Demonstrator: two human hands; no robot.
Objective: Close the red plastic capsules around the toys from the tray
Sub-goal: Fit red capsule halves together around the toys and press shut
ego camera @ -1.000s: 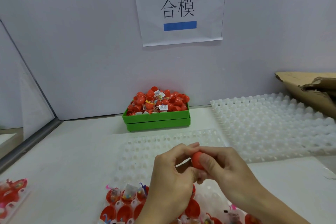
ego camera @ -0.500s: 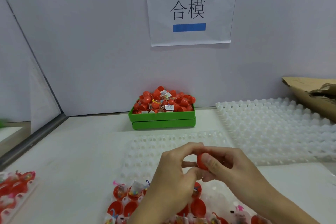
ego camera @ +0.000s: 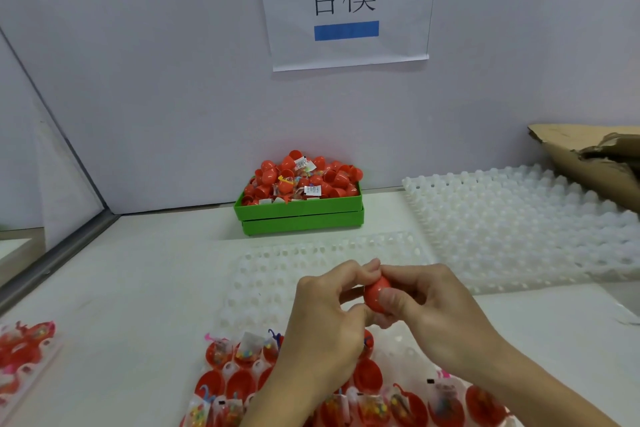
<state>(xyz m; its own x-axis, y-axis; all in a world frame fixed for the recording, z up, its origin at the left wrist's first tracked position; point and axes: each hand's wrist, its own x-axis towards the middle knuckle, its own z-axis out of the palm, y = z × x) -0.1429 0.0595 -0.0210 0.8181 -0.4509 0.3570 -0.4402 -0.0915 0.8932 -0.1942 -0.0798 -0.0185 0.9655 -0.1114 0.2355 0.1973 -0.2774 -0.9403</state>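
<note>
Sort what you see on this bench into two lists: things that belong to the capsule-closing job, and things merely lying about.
Belongs to the job:
red capsule, gripped by left hand and right hand
white tray with open red halves and bagged toys
green bin heaped with red capsules

Lying about:
upturned white trays
torn cardboard
paper sign

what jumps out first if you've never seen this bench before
The two hands, left hand and right hand, pinch one red capsule between them at centre. Behind them a green box heaped with red capsules stands against the wall, under a paper sign.
</note>
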